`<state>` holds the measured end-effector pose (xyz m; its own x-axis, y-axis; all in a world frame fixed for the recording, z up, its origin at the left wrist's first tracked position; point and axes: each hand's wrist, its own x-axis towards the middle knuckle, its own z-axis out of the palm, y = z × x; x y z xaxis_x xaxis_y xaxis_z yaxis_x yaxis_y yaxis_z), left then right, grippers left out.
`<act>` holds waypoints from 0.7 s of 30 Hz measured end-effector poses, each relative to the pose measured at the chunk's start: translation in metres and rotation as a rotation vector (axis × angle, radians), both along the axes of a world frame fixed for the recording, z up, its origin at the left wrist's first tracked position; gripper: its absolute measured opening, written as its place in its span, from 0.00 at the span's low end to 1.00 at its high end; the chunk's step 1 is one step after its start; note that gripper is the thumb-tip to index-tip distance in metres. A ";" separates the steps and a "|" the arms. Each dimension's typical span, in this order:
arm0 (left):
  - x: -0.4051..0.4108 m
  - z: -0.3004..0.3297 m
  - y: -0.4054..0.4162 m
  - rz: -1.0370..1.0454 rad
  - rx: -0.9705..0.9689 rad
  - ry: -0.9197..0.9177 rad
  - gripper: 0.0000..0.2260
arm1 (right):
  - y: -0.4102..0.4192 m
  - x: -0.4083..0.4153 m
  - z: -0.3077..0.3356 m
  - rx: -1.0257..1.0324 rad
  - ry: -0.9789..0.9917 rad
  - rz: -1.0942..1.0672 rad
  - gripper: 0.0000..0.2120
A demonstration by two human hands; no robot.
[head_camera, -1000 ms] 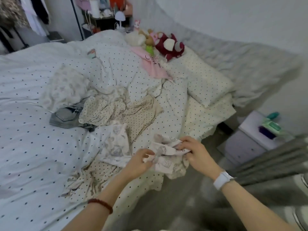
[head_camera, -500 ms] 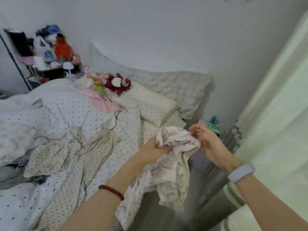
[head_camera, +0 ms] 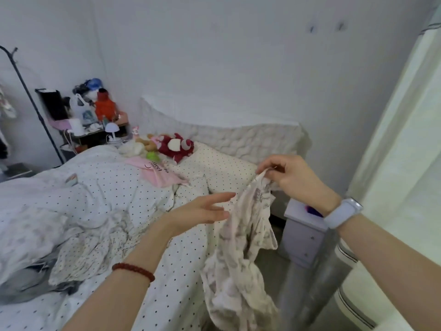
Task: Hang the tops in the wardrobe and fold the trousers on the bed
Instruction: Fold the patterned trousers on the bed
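Dangling from pinching right hand (head_camera: 296, 180), printed garment (head_camera: 241, 254), perhaps touching flat-fingered left hand (head_camera: 202, 211), beside bed (head_camera: 107, 187).

Bed with white black-dotted quilt (head_camera: 100, 187); dotted cream pillow (head_camera: 222, 168) at head end; red plush toy (head_camera: 176, 145) beside it; flat pink cloth (head_camera: 158, 174) nearby; crumpled cream dotted garments (head_camera: 95, 249) and grey fabric (head_camera: 26, 280) at left.

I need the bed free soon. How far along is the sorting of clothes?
Nothing on the bed looks folded yet. In hand: the right hand pinches a printed garment by its top edge so it hangs, the left hand open beside it. Left: a dotted garment and a grey one lie crumpled on the bed.
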<state>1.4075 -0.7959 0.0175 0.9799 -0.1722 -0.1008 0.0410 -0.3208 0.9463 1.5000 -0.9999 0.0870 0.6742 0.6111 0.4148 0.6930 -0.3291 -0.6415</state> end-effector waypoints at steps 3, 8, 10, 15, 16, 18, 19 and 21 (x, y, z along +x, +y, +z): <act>-0.003 0.006 -0.004 -0.057 -0.095 -0.027 0.26 | 0.010 -0.007 0.004 -0.095 -0.112 0.082 0.16; 0.003 0.007 -0.036 0.070 -0.127 -0.149 0.19 | 0.015 -0.009 -0.002 0.050 -0.225 0.021 0.14; 0.008 0.007 -0.053 0.139 -0.079 -0.247 0.10 | 0.021 -0.012 0.002 0.096 -0.163 -0.039 0.12; 0.014 0.012 -0.058 0.370 -0.309 -0.236 0.02 | 0.012 -0.009 -0.002 0.216 0.251 0.066 0.19; 0.014 0.013 -0.052 0.426 -0.429 -0.183 0.02 | 0.004 -0.006 -0.012 0.201 0.320 0.076 0.22; 0.013 0.016 -0.037 0.532 -0.582 -0.125 0.06 | -0.009 -0.004 -0.044 0.008 0.446 0.117 0.33; 0.010 0.020 -0.032 0.554 -0.610 -0.119 0.12 | -0.012 -0.004 -0.065 -0.136 0.503 0.145 0.40; 0.008 0.026 -0.021 0.571 -0.622 -0.132 0.27 | -0.009 -0.010 -0.102 -0.371 0.552 0.160 0.50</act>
<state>1.4155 -0.8164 0.0434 0.9302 0.3658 -0.0307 -0.0848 0.2954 0.9516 1.4905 -1.0093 -0.0152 0.6162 0.7563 -0.2199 0.3551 -0.5159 -0.7796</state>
